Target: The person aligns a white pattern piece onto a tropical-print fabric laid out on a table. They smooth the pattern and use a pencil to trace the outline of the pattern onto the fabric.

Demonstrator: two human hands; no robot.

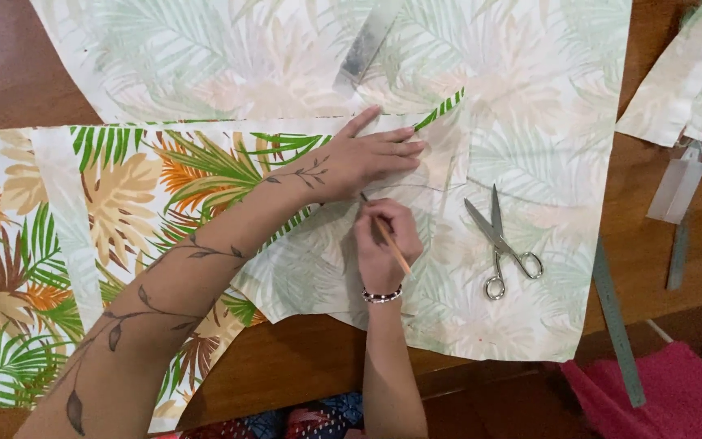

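My left hand (pixel 367 154) lies flat, fingers together and pointing right, pressing down a pale pattern piece (pixel 440 171) laid on the reverse side of leaf-printed fabric (pixel 522 130). A vine tattoo runs along that forearm. Just below it, my right hand (pixel 382 240) grips a thin wooden pencil (pixel 390 244), its tip touching the fabric beside my left palm. A beaded bracelet circles the right wrist. Brightly printed fabric with green, orange and tan leaves (pixel 50 244) spreads to the left under my left arm.
Metal scissors (pixel 501 244) lie shut on the fabric right of my hands. A long metal ruler (pixel 615 325) lies on the wooden table (pixel 310 366) at the right. A clear ruler (pixel 363 45) sits at the top, fabric scraps (pixel 676 81) upper right, pink cloth (pixel 668 398) lower right.
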